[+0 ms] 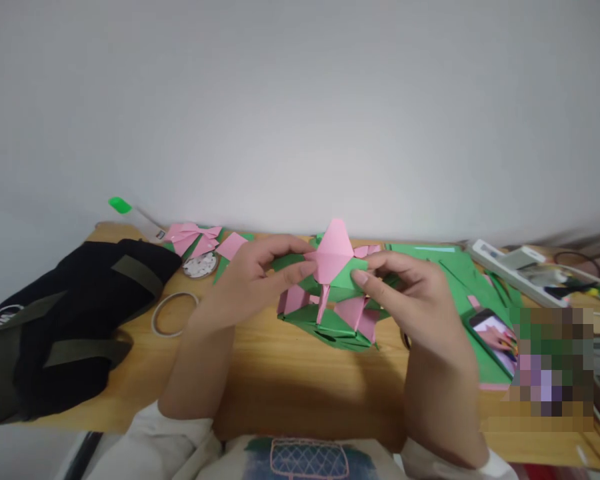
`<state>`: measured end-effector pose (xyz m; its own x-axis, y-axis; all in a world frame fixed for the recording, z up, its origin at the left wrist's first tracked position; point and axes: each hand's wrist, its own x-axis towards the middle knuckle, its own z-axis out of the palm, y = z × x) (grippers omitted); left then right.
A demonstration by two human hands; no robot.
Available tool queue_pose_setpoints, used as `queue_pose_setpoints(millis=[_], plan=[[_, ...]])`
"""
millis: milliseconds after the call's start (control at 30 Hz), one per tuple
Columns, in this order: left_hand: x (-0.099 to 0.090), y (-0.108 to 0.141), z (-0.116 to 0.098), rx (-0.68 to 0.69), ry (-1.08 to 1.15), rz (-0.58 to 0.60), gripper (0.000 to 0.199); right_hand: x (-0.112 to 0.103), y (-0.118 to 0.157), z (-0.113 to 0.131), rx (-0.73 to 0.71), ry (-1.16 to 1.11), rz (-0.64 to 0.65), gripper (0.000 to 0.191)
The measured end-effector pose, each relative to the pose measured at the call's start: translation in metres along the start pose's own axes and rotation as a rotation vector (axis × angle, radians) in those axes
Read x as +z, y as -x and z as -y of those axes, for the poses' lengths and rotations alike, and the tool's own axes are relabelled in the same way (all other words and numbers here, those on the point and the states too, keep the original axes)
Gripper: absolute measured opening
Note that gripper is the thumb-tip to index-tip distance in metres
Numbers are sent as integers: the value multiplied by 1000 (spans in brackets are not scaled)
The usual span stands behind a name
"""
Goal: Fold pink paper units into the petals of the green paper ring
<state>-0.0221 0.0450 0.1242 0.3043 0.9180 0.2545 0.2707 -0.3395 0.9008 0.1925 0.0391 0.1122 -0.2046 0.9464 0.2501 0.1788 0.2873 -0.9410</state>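
Note:
Between my hands, a folded paper model (330,327) of green and pink pieces is held up above the wooden table. My left hand (275,267) pinches its upper left part, thumb and fingers on the pink and green folds. On the other side, my right hand (400,283) grips the green paper at the upper right, its thumb pressed on the front. A pink paper flap (337,241) sticks up at the top of the model. Green folded paper forms the lower part, with pink pieces between. The far side of the model is hidden.
Pink folded pieces (193,237) and a tape roll (175,315) lie left, beside a black bag (80,320). Green sheets (445,280), a phone (495,340) and a white power strip (517,273) are on the right. A wall (300,120) rises behind the table (280,380).

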Motion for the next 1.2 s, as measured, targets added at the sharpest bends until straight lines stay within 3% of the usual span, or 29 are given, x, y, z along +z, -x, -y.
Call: queue_pose_setpoints(millis=[433,600,900,1200], plan=[[13,4,-2,40,-49,-9,17,-5,13,10,-63,169,-12,15],[16,5,-2,56,-77,-24,25,-5,13,12,-108,237,12,15],[16,5,1,59,-33,27,23,-4,15,13,-123,279,39,15],[16,5,-3,17,-82,43,33,-4,17,14,-113,326,41,17]])
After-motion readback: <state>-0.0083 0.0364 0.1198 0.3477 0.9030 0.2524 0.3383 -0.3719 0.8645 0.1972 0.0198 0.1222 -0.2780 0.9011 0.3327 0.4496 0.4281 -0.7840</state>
